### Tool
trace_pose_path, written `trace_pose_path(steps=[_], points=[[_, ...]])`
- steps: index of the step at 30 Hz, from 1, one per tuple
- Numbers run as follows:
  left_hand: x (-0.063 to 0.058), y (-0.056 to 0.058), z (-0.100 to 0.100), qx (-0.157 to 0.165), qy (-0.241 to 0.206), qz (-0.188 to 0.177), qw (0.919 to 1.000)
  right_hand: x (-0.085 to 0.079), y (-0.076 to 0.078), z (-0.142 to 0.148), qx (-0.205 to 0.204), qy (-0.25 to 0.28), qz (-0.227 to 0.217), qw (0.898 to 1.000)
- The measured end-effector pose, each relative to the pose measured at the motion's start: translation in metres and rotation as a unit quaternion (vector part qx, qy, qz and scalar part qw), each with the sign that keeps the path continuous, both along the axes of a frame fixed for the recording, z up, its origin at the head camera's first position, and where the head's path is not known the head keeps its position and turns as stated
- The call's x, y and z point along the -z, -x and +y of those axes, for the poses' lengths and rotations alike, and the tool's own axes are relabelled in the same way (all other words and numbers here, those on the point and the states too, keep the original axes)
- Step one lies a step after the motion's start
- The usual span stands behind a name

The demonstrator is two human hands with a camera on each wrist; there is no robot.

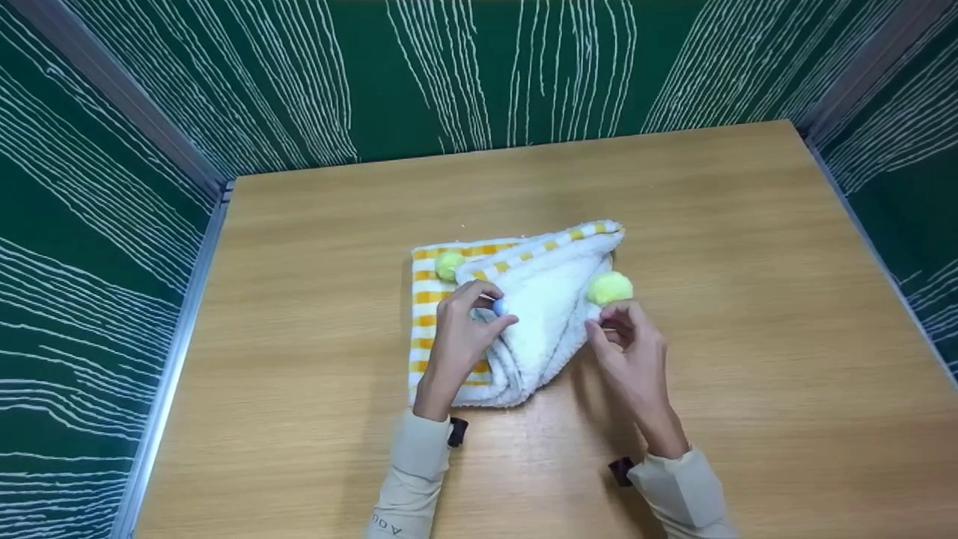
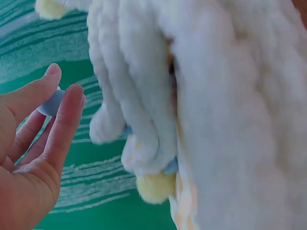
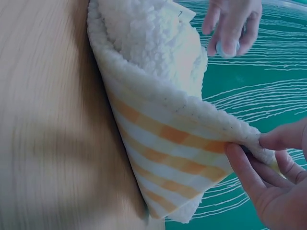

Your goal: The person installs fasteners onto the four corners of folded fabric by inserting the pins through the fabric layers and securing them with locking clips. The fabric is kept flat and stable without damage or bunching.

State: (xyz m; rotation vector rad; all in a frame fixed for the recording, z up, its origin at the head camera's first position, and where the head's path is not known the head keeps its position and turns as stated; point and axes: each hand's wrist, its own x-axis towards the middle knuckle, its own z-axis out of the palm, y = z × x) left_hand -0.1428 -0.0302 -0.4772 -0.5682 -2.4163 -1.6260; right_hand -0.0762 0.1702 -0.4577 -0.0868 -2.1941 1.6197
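A folded cloth (image 1: 539,314) lies on the table, with white fleece on one side and yellow-and-white checks on the other. Two yellow-green pompoms show on it, one at the left (image 1: 450,265) and one at the right (image 1: 610,287). Between thumb and fingers, my left hand (image 1: 465,329) pinches a small blue ball (image 2: 51,103) just above the fleece. My right hand (image 1: 629,352) grips the cloth's fleece edge beside the right pompom, lifting that corner so its checked side shows in the right wrist view. Other bluish bits (image 2: 171,166) peek out among the folds.
The cloth rests on a wooden table (image 1: 299,314). Green panels with white line patterns (image 1: 494,75) stand behind it and at both sides, with metal rails (image 1: 172,322) along the table's side edges. A white label (image 3: 181,13) sticks out of the fleece.
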Motion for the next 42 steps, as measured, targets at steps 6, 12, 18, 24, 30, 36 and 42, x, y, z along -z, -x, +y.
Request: trace_pose_path(steps=[6, 12, 18, 24, 30, 36, 42], points=[[0.001, 0.000, 0.017, 0.029, 0.006, 0.008, 0.9995, -0.002, 0.001, -0.002, -0.006, -0.002, 0.010, 1.000], [0.002, 0.000, 0.025, 0.043, 0.017, 0.007, 0.9989, -0.004, 0.002, -0.005, -0.011, -0.008, 0.009, 1.000], [0.002, 0.000, 0.032, 0.052, 0.022, 0.014, 0.9983, -0.005, 0.003, -0.008, -0.026, -0.018, 0.010, 0.999], [0.001, 0.000, 0.040, 0.063, 0.033, 0.009, 0.9975, -0.005, 0.004, -0.007, -0.036, -0.017, 0.009, 0.999], [0.001, 0.000, 0.043, 0.076, 0.034, 0.009, 0.9965, -0.005, 0.003, -0.006, -0.042, -0.019, 0.004, 0.999], [0.001, 0.001, 0.044, 0.083, 0.048, 0.027, 0.9951, -0.006, 0.002, -0.005, -0.046, -0.027, 0.009, 0.999], [0.002, 0.001, 0.045, 0.091, 0.059, 0.025, 0.9938, 0.004, 0.003, -0.001, -0.047, -0.031, 0.011, 0.998]])
